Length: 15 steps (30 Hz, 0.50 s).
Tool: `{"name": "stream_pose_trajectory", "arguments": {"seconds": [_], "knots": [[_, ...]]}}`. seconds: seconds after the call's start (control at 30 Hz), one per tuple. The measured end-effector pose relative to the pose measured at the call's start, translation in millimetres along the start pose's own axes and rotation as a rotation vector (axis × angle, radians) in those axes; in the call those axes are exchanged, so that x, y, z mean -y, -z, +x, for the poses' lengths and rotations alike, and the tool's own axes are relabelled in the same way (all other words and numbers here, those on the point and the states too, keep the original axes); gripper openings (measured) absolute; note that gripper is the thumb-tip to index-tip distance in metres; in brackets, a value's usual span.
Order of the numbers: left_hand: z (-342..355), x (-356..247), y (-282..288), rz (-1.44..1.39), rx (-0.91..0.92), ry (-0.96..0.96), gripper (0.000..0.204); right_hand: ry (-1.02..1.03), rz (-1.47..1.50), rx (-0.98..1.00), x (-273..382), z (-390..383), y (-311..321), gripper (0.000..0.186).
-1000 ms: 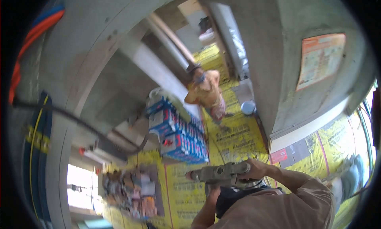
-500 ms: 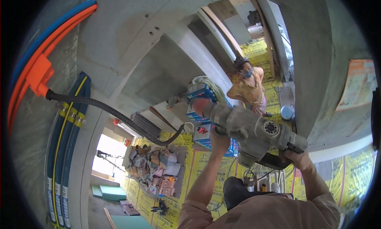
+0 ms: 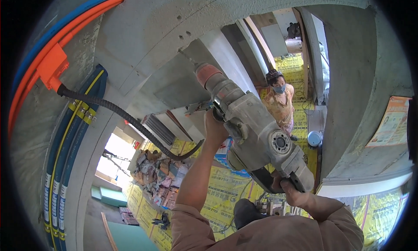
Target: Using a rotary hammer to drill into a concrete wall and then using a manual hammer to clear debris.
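Observation:
A grey, dust-covered rotary hammer drill (image 3: 250, 118) is raised in front of me, its reddish collar (image 3: 206, 75) pointing up and left. The thin drill bit (image 3: 187, 57) reaches the lower edge of the grey concrete beam (image 3: 148, 33); whether its tip touches is hard to tell. Small dark holes mark the beam close by. Near the front of the drill, my left hand (image 3: 214, 125) is closed round the side handle, which it mostly hides. At the back, my right hand (image 3: 289, 191) wraps the rear handle.
Orange and blue conduits (image 3: 32, 72) and a black corrugated hose (image 3: 117, 106) run at the left, beside dark blue pipes (image 3: 72, 151). Below, a person (image 3: 278, 101) in a mask stands on yellow floor sheeting (image 3: 226, 188). A rubble heap (image 3: 159, 172) and a white bucket (image 3: 314, 138) are there too.
The drill has swung up and left, bringing its bit to the beam's edge. Both hands have moved with it and kept their grip. My view has shifted slightly.

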<state>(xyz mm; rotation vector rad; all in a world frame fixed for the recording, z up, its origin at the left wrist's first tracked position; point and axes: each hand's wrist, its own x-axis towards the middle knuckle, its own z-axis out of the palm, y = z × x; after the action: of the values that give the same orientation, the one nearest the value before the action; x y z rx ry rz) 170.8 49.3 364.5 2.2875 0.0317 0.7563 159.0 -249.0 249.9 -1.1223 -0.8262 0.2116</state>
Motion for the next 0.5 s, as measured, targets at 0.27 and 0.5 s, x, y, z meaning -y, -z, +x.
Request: {"name": "stream_pose_trajectory", "arguments": {"seconds": [0.27,0.5], "knots": [[11.0,8.1,20.2,0.145,-0.151,-0.077,0.030,0.055,0.146,0.013,-23.9,17.9,-21.9,0.014],[11.8,-1.2,30.9,0.306,-0.117,-0.078,0.021,-0.043,0.426,-0.011,-24.6,22.5,-37.5,0.014]]}}
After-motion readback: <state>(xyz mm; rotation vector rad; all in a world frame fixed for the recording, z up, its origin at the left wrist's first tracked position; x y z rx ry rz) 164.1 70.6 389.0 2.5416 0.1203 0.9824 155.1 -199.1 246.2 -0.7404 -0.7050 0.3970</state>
